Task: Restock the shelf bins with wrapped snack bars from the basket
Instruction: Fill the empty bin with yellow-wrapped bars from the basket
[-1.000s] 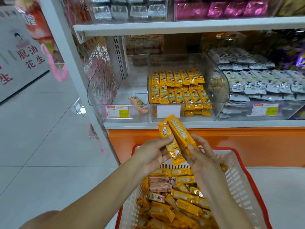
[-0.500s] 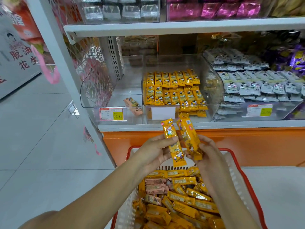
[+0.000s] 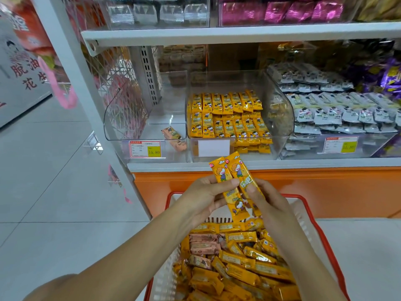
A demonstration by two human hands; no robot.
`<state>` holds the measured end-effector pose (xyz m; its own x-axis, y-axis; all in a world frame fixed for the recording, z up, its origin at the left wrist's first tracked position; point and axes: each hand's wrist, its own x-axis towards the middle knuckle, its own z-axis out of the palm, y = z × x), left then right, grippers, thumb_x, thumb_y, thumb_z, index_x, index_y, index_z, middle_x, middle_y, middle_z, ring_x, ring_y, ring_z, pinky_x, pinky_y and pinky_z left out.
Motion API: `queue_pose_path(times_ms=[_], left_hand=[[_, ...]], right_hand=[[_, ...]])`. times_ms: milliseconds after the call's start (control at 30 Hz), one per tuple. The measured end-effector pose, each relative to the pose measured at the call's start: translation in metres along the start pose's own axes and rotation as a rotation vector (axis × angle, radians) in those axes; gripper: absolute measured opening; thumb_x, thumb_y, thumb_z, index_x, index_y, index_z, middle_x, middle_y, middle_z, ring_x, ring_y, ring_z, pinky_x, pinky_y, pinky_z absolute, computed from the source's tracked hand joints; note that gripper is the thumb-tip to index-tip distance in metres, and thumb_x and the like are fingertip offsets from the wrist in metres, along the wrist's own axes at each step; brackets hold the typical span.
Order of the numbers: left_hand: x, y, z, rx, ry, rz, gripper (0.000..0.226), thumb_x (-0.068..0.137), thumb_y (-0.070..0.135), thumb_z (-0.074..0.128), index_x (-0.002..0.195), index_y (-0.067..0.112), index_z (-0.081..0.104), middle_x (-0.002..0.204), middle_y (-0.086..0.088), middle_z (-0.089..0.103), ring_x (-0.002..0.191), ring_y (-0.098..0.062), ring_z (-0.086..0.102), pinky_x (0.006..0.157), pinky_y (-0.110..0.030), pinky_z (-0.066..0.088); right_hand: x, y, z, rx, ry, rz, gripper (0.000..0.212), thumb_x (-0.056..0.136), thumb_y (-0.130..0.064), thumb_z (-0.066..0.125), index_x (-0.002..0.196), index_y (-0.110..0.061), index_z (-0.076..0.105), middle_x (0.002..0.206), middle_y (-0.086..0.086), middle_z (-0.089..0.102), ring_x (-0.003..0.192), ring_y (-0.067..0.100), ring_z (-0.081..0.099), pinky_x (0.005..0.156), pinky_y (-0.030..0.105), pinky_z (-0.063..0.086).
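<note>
l hand (image 3: 204, 196) pinches a yellow bar (image 3: 221, 172), thumb across its front. r hand (image 3: 269, 205) pinches a 2nd bar (image 3: 238, 168). the two bars touch side by side, tilted, tops toward the shelf, held over the basket (image 3: 312, 205) w/ red rim. in it: a heap of loose bars (image 3: 238, 268), mostly yellow, a few pink. mid bin (image 3: 280, 109) has rows of yellow bars. left bin (image 3: 121, 118) has one pink bar (image 3: 173, 137) near its front & a price tag (image 3: 145, 149). grey packs (image 3: 325, 114) fill the right bin.
</note>
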<state>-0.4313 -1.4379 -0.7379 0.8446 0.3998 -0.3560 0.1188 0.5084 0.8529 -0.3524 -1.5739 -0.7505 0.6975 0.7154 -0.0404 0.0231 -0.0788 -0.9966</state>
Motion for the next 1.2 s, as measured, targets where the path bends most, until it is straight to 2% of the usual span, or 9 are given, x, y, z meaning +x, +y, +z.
queue_pose_path(times_ms=[133,267,367,467,633,800,933,1067,1200], left_hand=[[-0.002,0.006,0.007,0.062,0.038,0.069,0.022,0.083,0.012,0.068,0.104,0.006,0.069,0.102,-0.007,0.072,0.085,-0.016,0.069,0.074,-0.026,0.056],[-0.001,0.011,0.013,0.074,0.138,0.136,0.024,0.084,0.015,0.069,0.106,0.006,0.07,0.102,-0.011,0.072,0.094,-0.027,0.069,0.084,-0.035,0.056],[0.001,0.025,0.016,0.104,0.119,0.201,0.025,0.085,0.016,0.068,0.108,0.006,0.069,0.104,-0.012,0.072,0.098,-0.029,0.068,0.091,-0.04,0.054],[0.0,0.049,0.014,0.261,0.18,0.353,0.027,0.088,0.025,0.065,0.11,0.01,0.068,0.105,-0.006,0.072,0.1,-0.02,0.068,0.095,-0.038,0.052],[0.004,0.071,-0.011,0.921,0.586,0.725,0.043,0.093,0.024,0.058,0.135,0.018,0.051,0.131,0.008,0.052,0.108,0.001,0.051,0.09,0.001,0.03],[0.02,0.064,-0.029,1.331,0.465,0.836,0.03,0.096,0.016,0.047,0.123,0.012,0.06,0.125,-0.006,0.06,0.117,-0.02,0.053,0.098,-0.021,0.035],[0.031,0.062,-0.028,1.481,0.329,0.802,0.038,0.098,0.023,0.034,0.122,0.012,0.061,0.119,-0.008,0.063,0.112,-0.024,0.054,0.095,-0.036,0.044],[0.039,0.068,-0.031,1.523,0.342,0.752,0.032,0.101,0.023,0.038,0.121,0.014,0.06,0.117,-0.005,0.063,0.106,-0.021,0.057,0.086,-0.032,0.045],[0.044,0.072,-0.031,1.59,0.355,0.747,0.03,0.1,0.029,0.038,0.111,0.018,0.063,0.104,-0.002,0.067,0.095,-0.02,0.059,0.071,-0.026,0.037]], right_hand=[[0.001,-0.003,0.002,-0.354,0.081,-0.182,0.037,0.086,-0.053,0.045,0.122,-0.054,0.051,0.103,-0.013,0.052,0.094,-0.008,0.05,0.072,0.002,0.037],[0.005,-0.008,0.013,-0.703,0.182,-0.387,0.079,0.076,-0.056,0.065,0.145,-0.03,0.036,0.12,-0.011,0.041,0.108,0.005,0.044,0.085,0.013,0.036],[0.015,-0.023,0.018,-0.812,0.246,-0.446,0.083,0.078,-0.037,0.074,0.148,-0.019,0.033,0.126,-0.004,0.044,0.113,0.012,0.048,0.082,0.016,0.037],[0.036,-0.051,0.013,-0.768,0.274,-0.461,0.075,0.078,-0.029,0.072,0.145,-0.027,0.038,0.117,-0.006,0.045,0.104,0.014,0.051,0.074,0.022,0.038],[0.101,-0.091,0.0,-0.876,0.256,-0.292,0.062,0.081,-0.034,0.067,0.138,-0.033,0.042,0.123,0.007,0.046,0.104,0.026,0.053,0.073,0.03,0.039],[0.164,-0.101,0.013,-0.996,0.119,-0.018,0.061,0.083,-0.04,0.067,0.139,-0.026,0.044,0.121,0.006,0.057,0.091,0.021,0.056,0.076,0.032,0.047],[0.182,-0.097,0.029,-1.016,-0.031,0.054,0.064,0.085,-0.043,0.067,0.14,-0.017,0.047,0.136,0.007,0.053,0.12,0.026,0.052,0.088,0.033,0.046],[0.188,-0.088,0.034,-0.884,-0.082,0.003,0.057,0.093,-0.044,0.058,0.142,-0.018,0.046,0.148,0.006,0.043,0.129,0.025,0.046,0.1,0.035,0.041],[0.188,-0.086,0.026,-0.863,-0.141,-0.005,0.048,0.096,-0.03,0.058,0.142,-0.023,0.047,0.146,0.004,0.045,0.108,0.02,0.058,0.088,0.031,0.047]])
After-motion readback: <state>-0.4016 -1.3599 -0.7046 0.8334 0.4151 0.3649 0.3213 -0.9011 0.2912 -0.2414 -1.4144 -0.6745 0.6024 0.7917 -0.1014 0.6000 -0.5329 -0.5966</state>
